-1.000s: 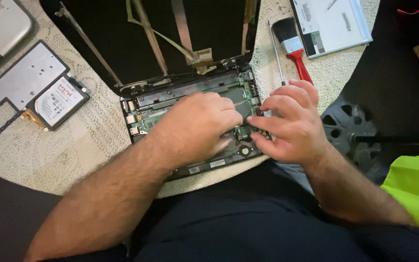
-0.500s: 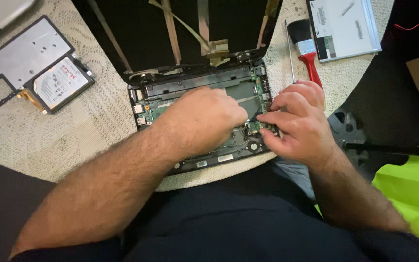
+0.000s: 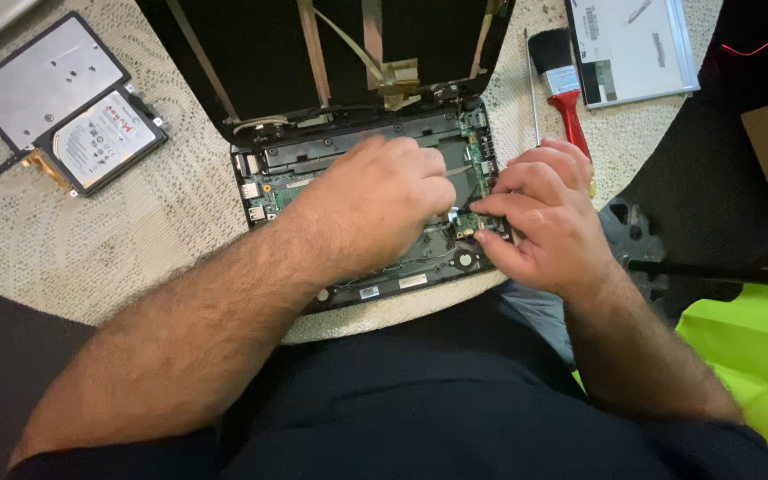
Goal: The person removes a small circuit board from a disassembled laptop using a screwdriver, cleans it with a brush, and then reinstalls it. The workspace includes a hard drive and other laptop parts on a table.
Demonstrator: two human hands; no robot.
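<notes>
Green circuit board (image 3: 468,218) (inside opened laptop (image 3: 357,240)) pinched by both hands.

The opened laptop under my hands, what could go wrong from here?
Both hands, left hand and right hand, press on the bare circuit board of the opened laptop; a slip could bend a part or tug the thin cables. The laptop overhangs the table edge and may tip toward your lap. The bare hard drive could be knocked.
</notes>
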